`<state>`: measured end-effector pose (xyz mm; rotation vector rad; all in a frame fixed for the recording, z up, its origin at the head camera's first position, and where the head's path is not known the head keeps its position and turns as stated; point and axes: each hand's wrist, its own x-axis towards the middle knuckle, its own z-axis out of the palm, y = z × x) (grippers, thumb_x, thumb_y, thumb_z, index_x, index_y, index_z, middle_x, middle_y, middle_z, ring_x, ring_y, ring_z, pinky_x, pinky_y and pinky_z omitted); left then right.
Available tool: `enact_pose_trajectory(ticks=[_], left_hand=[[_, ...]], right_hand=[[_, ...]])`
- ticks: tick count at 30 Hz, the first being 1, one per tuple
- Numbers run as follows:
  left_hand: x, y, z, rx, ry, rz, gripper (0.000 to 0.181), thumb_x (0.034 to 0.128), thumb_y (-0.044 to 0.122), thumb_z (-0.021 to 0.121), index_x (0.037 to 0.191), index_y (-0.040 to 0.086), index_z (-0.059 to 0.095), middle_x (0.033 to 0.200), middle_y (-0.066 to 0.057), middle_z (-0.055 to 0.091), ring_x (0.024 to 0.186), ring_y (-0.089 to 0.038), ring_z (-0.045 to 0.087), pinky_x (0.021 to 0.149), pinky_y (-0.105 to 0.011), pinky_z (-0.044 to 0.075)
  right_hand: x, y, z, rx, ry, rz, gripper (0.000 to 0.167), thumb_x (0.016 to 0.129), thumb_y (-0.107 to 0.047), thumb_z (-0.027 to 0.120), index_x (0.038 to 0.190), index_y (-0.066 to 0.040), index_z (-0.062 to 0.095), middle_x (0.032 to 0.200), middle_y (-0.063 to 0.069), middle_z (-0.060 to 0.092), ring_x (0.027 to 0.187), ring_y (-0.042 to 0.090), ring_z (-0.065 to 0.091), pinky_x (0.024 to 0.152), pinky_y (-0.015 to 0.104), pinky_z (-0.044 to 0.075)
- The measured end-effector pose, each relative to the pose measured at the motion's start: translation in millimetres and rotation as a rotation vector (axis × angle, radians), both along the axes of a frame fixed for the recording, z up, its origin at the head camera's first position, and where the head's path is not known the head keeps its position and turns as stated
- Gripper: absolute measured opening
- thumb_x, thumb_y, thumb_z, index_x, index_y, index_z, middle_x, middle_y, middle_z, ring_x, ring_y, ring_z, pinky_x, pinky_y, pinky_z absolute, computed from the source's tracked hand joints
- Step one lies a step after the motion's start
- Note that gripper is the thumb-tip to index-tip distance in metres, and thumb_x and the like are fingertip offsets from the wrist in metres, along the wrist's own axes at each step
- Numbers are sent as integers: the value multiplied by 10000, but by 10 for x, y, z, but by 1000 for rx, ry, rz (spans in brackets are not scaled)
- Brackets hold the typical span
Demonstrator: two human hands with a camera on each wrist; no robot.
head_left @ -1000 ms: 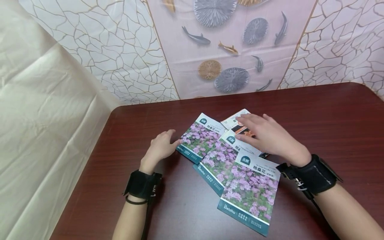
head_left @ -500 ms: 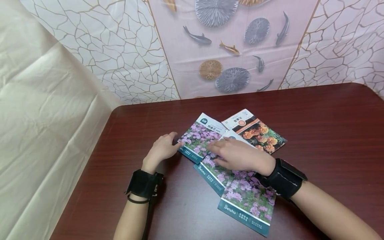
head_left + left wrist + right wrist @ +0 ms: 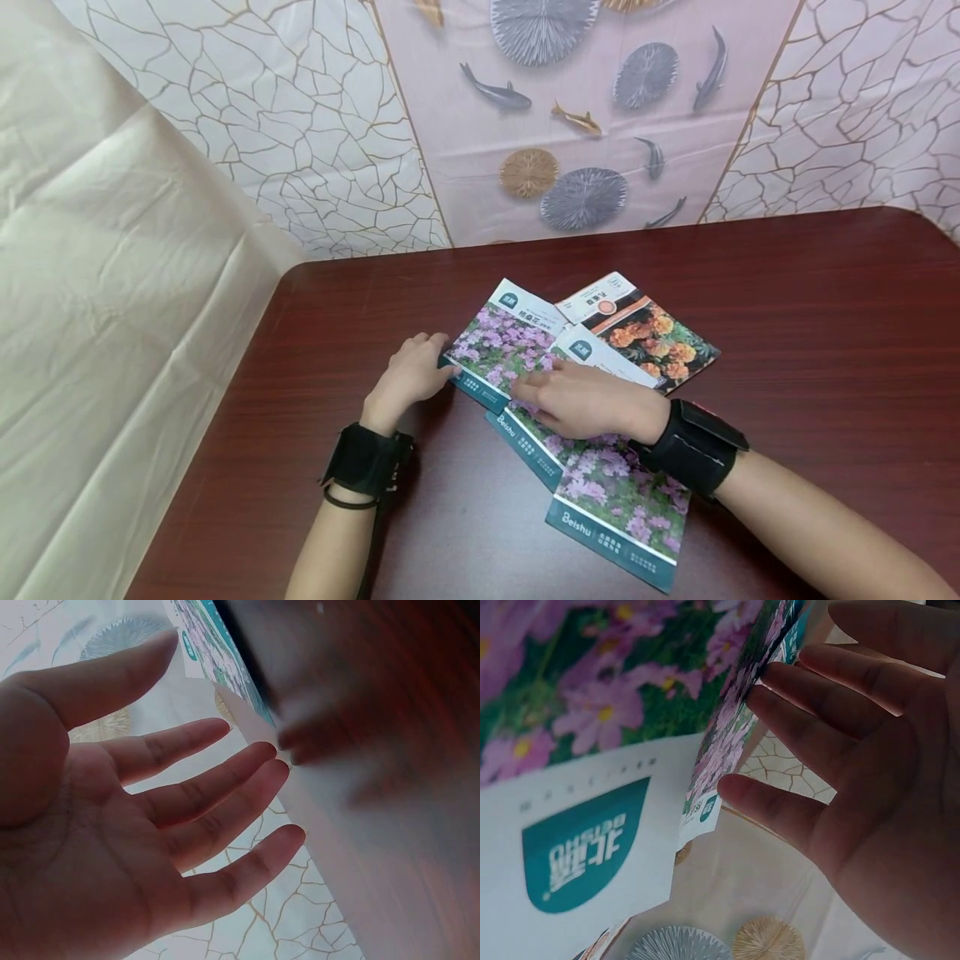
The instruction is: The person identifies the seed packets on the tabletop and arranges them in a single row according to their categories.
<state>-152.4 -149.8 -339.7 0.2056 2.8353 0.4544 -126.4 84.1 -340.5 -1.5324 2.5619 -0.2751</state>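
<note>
Three purple-flower packets lie overlapping on the table: a left one (image 3: 498, 346), a middle one (image 3: 536, 437) and a front one (image 3: 622, 500). Partly under the middle packet is an orange-flower packet (image 3: 660, 333). My left hand (image 3: 408, 375) is at the left packet's lower left edge, its thumb near that edge; in the left wrist view its fingers (image 3: 217, 802) are spread and relaxed. Over the middle packet lies my right hand (image 3: 588, 400), fingertips by the left packet's right edge. The right wrist view shows that hand's fingers (image 3: 817, 712) extended, gripping nothing; it hides part of the packets.
The dark red table (image 3: 337, 308) extends around the packets to its rounded back corners. Behind it hangs a patterned cloth (image 3: 465, 183), and a cream cloth (image 3: 150, 275) hangs along the left side. Black bands wrap both wrists.
My right hand has moved left and toward the front, off the orange-flower packet and over the middle one. My left hand has shifted slightly right; the left packet has turned slightly.
</note>
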Motion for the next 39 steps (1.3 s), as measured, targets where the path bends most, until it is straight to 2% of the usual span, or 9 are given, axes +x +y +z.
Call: enact_pose_trajectory(ticks=[6, 14, 23, 29, 33, 39], left_hand=[[-11, 18, -30, 14, -9, 5, 527, 903, 200, 589, 1355, 3, 402, 1311, -231, 411, 1201, -360, 383, 944, -480, 353], [-24, 47, -51, -2, 17, 7, 466, 897, 149, 590, 1300, -41, 453, 1235, -244, 467, 1142, -364, 436, 944, -438, 365], [-22, 41, -28, 33, 89, 86, 366, 884, 126, 598, 1185, -73, 532, 1097, -223, 525, 988, -302, 530, 825, -410, 447], [-11, -9, 16, 141, 130, 79, 208, 874, 105, 608, 1014, -48, 590, 940, -167, 554, 864, -275, 522, 741, -388, 444], [-15, -37, 39, 219, 132, 87, 136, 875, 101, 609, 942, -13, 577, 879, -135, 578, 790, -249, 522, 673, -352, 437], [-17, -54, 72, 345, 65, 117, 101, 896, 73, 577, 950, -8, 552, 823, -123, 588, 656, -179, 584, 568, -281, 490]], right_hand=[[-3, 2, -5, 28, -11, -2, 388, 903, -72, 529, 1282, 4, 497, 1227, 172, 548, 1151, 290, 500, 967, 550, 313], [0, -16, 18, 66, -41, -20, 414, 882, -28, 504, 1294, 10, 488, 1261, 183, 520, 1185, 301, 467, 972, 566, 293], [5, -12, 26, 66, -69, -29, 432, 871, -15, 505, 1302, 6, 480, 1277, 180, 507, 1201, 301, 451, 985, 579, 260], [15, 2, 29, 60, -83, -31, 444, 871, -12, 503, 1312, 9, 467, 1297, 184, 487, 1217, 307, 431, 992, 580, 247], [20, 18, 27, 42, -104, -34, 445, 873, -4, 490, 1317, 9, 462, 1308, 183, 477, 1225, 311, 421, 1001, 578, 231], [13, 58, 16, -24, -97, -30, 421, 889, -21, 476, 1309, 14, 470, 1295, 174, 494, 1210, 294, 443, 1006, 550, 252]])
